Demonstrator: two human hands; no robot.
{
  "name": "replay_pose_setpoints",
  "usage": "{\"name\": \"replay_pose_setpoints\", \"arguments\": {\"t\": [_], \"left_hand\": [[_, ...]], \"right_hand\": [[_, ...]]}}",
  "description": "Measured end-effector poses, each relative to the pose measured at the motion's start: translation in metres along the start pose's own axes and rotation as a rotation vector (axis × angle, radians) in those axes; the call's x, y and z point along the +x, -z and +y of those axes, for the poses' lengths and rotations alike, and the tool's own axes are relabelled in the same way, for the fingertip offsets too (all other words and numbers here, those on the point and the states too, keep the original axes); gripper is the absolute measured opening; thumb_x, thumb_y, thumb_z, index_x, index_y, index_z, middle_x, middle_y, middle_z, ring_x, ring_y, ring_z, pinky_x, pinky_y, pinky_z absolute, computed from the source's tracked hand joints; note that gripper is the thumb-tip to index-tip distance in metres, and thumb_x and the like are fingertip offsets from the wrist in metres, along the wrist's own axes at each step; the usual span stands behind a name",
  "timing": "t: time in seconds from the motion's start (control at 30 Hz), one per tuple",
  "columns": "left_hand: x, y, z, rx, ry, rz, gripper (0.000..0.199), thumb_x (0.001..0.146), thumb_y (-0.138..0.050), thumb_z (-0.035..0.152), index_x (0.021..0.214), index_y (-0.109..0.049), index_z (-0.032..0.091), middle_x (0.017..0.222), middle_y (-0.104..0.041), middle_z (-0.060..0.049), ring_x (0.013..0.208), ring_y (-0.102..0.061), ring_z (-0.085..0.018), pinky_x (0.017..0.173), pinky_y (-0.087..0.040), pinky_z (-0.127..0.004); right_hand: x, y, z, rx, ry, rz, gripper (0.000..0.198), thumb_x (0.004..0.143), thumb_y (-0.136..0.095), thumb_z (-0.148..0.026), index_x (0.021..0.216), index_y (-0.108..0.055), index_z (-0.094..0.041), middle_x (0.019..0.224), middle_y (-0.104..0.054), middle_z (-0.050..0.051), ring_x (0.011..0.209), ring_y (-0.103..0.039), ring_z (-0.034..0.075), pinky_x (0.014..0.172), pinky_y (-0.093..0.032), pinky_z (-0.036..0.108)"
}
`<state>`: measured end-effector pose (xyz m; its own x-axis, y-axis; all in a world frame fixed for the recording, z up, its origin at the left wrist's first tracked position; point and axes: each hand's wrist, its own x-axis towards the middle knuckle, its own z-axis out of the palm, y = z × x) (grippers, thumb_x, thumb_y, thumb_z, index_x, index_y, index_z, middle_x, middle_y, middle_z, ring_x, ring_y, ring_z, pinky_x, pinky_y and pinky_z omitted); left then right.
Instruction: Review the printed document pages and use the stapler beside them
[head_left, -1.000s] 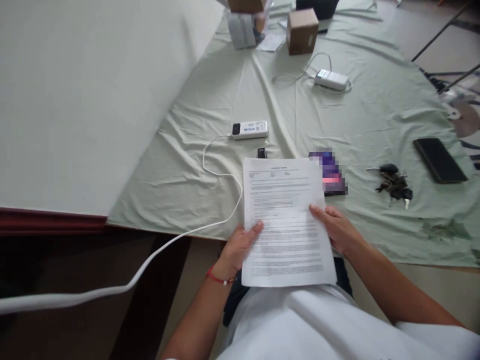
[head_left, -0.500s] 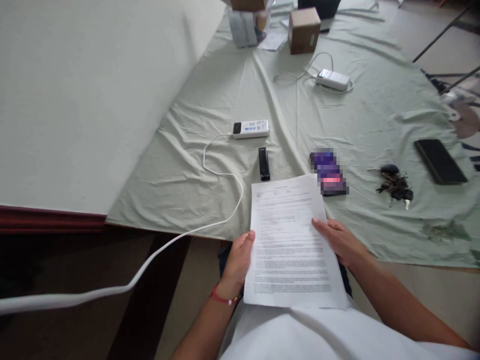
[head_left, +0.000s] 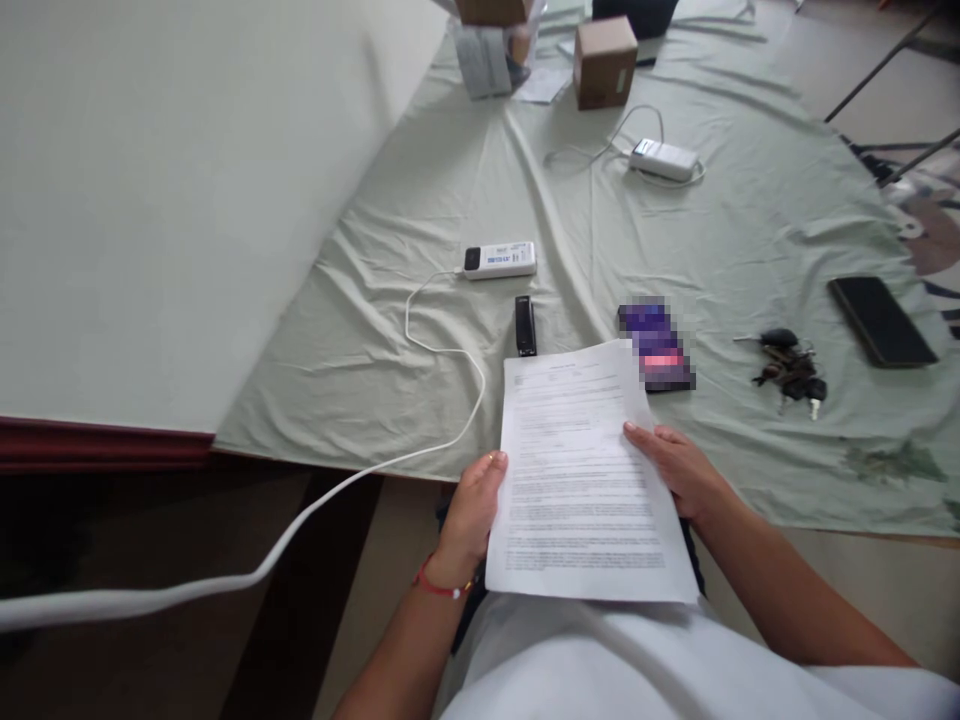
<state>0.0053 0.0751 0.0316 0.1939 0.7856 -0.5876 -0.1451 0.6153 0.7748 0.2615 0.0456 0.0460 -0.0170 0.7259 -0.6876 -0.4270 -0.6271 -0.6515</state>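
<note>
Printed paper sheets point(head_left: 577, 480), covered in lines of text, are held between my two hands over the table's near edge. My left hand point(head_left: 476, 505) grips the left edge, thumb on top and fingers hidden underneath. On the right edge, my right hand point(head_left: 679, 465) pinches the paper the same way. Just beyond the top edge lies a black stapler point(head_left: 525, 325), its near end close to the paper. A phone point(head_left: 656, 345) with a lit, blurred-out screen lies by the paper's upper right corner.
A white power bank point(head_left: 501, 260) trails a white cable point(head_left: 300, 525) off the table to the left. Keys point(head_left: 791, 370) and a dark phone point(head_left: 881, 322) lie at right. Farther back are another white power bank point(head_left: 664, 160) and a cardboard box point(head_left: 604, 63) on the green cloth point(head_left: 360, 330).
Both hands have raised the paper sheets slightly, away from my body. The top edge now reaches the near end of the stapler. My grip is the same.
</note>
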Motion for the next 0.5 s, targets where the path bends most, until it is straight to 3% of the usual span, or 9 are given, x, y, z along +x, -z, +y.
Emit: {"name": "replay_pose_setpoints", "arguments": {"t": [0.2, 0.5], "left_hand": [[-0.004, 0.001, -0.004, 0.011, -0.054, 0.036, 0.048, 0.079, -0.075, 0.057, 0.098, -0.072, 0.013, 0.091, -0.077, -0.009, 0.076, -0.072, -0.022, 0.074, -0.054, -0.033], [0.007, -0.001, 0.002, -0.021, -0.034, 0.028, 0.046, 0.074, -0.080, 0.055, 0.089, -0.071, 0.012, 0.084, -0.077, -0.008, 0.072, -0.071, -0.021, 0.072, -0.053, -0.031]], "right_hand": [[0.001, -0.002, -0.004, 0.015, -0.046, -0.006, 0.026, 0.082, -0.076, -0.041, 0.084, -0.072, -0.015, 0.077, -0.079, 0.010, 0.062, -0.075, 0.023, 0.056, -0.062, 0.030], [0.012, -0.002, -0.008, -0.079, 0.035, 0.015, 0.025, 0.087, -0.072, -0.041, 0.084, -0.072, -0.016, 0.074, -0.078, 0.010, 0.064, -0.075, 0.025, 0.056, -0.062, 0.033]]}}
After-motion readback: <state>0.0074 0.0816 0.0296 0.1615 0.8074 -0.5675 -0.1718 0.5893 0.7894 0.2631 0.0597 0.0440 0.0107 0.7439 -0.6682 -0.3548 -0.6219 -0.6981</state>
